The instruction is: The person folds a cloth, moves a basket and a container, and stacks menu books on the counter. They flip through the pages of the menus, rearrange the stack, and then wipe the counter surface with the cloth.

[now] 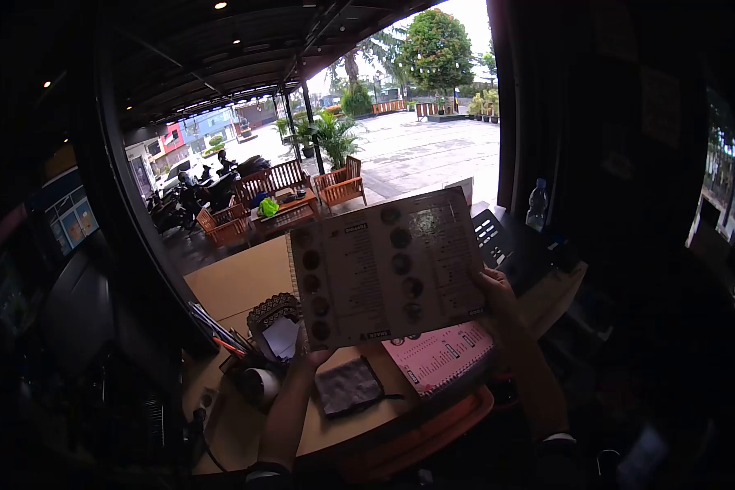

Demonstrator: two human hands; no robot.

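Note:
A spiral-bound menu (355, 278) with round food pictures and columns of print is held up in front of me, tilted a little. My right hand (495, 287) grips its right edge, thumb on the front. At the lower left corner, my left hand (319, 357) supports the menu; most of its fingers are hidden behind the page. Below, a pink menu (445, 358) with a spiral binding lies on the wooden counter (335, 431). Beside it rests a dark grey zip pouch (349, 387) with a strap.
A pen holder with pens (220, 336), a dark lacy basket with papers (280, 336) and a white roll-shaped object (260, 384) stand at left. A water bottle (537, 204) stands behind the counter's right side. Outside are wooden benches (340, 184) and parked motorcycles (189, 196).

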